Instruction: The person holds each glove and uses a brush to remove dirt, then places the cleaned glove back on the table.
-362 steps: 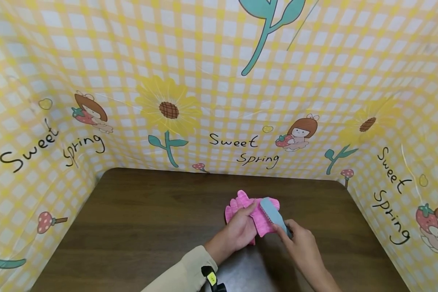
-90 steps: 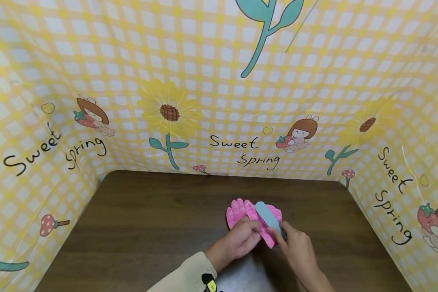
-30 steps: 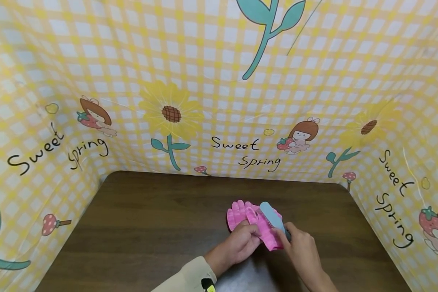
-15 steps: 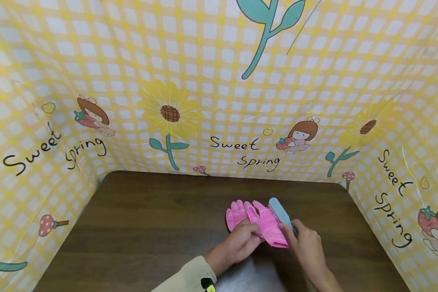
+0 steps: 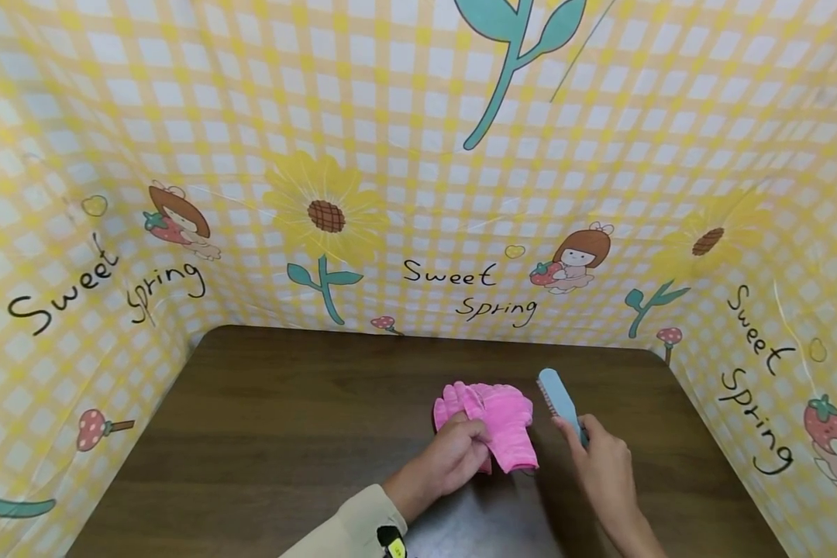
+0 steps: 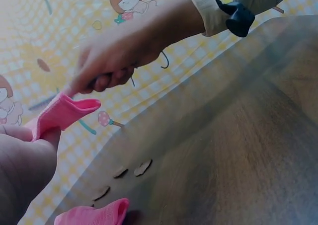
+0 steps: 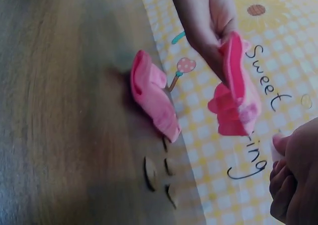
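A pink fabric glove point(image 5: 509, 434) hangs from my left hand point(image 5: 453, 457), thumb and fingers pinching it near its middle. Its open cuff faces the right wrist camera, and a purplish patch marks the fabric there. Below, a second pink glove point(image 7: 154, 96) lies on the table; the held one partly covers it in the head view. My right hand point(image 5: 603, 461) grips a light blue brush point(image 5: 559, 399) by its handle, bristles turned left. A gap separates brush and glove. In the right wrist view the brush is nearly all hidden behind the right hand point(image 7: 298, 170).
Several thin brown pieces point(image 7: 150, 173) lie on the dark wooden table point(image 5: 286, 434) beyond the lying glove; the head view does not show them. Yellow checked cloth point(image 5: 418, 194) with printed flowers walls in the back and both sides.
The brush has left the held glove and moved right, away from it. The glove has turned in my left hand, and its cuff now points down toward me. Earlier, the brush lay against the glove.
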### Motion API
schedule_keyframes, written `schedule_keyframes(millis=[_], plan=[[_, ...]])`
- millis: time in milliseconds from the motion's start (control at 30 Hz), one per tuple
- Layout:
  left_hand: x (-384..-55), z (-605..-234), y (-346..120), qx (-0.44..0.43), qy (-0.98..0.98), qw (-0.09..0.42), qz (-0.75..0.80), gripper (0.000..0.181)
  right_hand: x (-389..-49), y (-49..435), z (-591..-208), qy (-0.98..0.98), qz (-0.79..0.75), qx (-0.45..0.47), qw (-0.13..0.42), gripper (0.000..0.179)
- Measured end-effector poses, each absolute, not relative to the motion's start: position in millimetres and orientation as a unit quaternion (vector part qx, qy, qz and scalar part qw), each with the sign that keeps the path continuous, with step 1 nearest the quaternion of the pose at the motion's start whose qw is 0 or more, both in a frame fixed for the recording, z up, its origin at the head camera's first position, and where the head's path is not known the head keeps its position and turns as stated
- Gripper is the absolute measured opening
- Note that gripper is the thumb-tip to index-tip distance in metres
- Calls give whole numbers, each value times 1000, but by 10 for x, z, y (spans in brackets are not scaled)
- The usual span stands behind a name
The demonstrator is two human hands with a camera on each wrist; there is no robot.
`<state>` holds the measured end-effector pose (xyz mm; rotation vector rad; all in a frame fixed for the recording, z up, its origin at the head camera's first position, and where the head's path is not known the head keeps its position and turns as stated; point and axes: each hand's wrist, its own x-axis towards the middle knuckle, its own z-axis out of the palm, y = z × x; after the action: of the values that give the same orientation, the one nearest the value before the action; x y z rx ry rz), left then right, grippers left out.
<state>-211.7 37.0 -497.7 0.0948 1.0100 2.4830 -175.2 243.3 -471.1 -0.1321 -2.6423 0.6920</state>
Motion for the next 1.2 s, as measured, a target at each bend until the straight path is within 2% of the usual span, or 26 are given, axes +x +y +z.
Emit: schedule_keyframes(millis=[167, 233, 367, 467, 700, 967, 1200], plan=[[-2128, -4954, 391, 46, 371, 237, 897, 25, -1671, 2244, -4672, -936, 265, 24, 228, 20], [-2120, -4947, 412, 50, 376, 242, 893, 31, -1638, 2155, -4685, -930, 260, 74, 251, 18], [-2099, -4943, 413, 51, 380, 248, 890, 46, -1619, 2044, -4725, -918, 231, 133, 293, 28], [-2093, -4947, 393, 51, 382, 253, 887, 43, -1626, 2031, -4730, -921, 220, 122, 298, 31], [-2095, -4971, 362, 61, 396, 262, 878, 30, -1641, 2077, -4703, -931, 227, 86, 274, 24], [-2080, -4977, 360, 67, 380, 268, 883, 39, -1650, 2140, -4705, -937, 224, 64, 262, 23], [-2074, -4967, 360, 51, 384, 266, 882, 24, -1667, 2206, -4697, -942, 226, 44, 245, 24]])
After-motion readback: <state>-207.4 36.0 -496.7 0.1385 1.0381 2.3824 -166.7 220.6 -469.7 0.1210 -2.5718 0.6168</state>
